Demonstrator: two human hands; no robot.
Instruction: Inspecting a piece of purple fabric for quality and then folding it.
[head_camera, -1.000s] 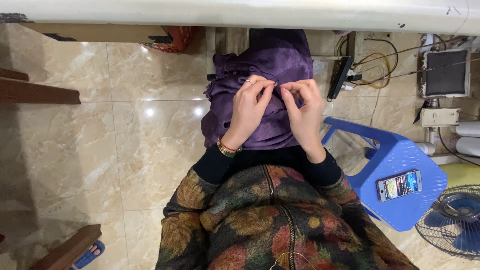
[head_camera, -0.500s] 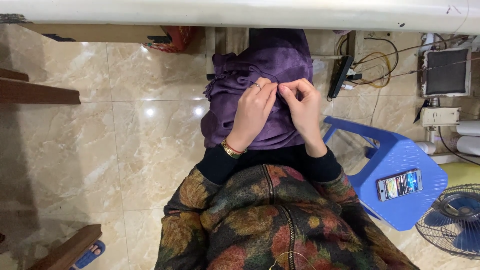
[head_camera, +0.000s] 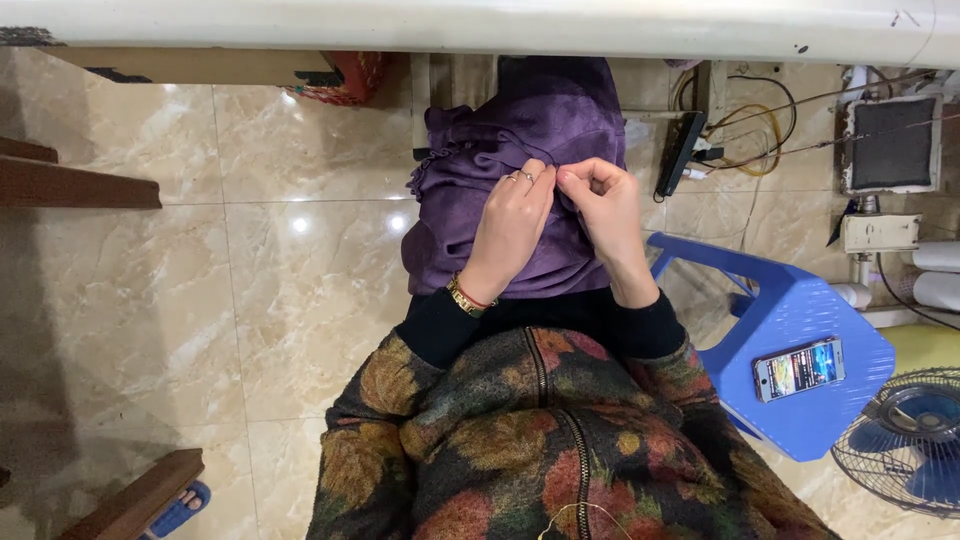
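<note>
Seen from above, a seated worker in a floral zip jacket (head_camera: 560, 450), bent over purple cloth (head_camera: 500, 170) draped across the lap and running up under the pale surface (head_camera: 480, 25) at the top of the view; left hand (head_camera: 512, 225), ringed and braceleted, pressed flat on the fabric with fingertips curled in at a gathered fold; right hand (head_camera: 605, 205) just beside it, thumb and forefinger pinched narrow on that same fold, grip closed on the cloth, though whether a needle or thread sits between them is too small to tell; both hands touching at the fingertips; by the look of it, fine handwork on the fold in hand, with more of it apparently left to work; next move likely calls for a steady pinch and small, careful finger travel along the fold, cloth kept taut by the left; to the right, a blue plastic stool (head_camera: 790, 370) bearing a phone (head_camera: 798, 368); a fan (head_camera: 905, 440) at the lower corner; marble floor (head_camera: 200, 300) below.
</note>
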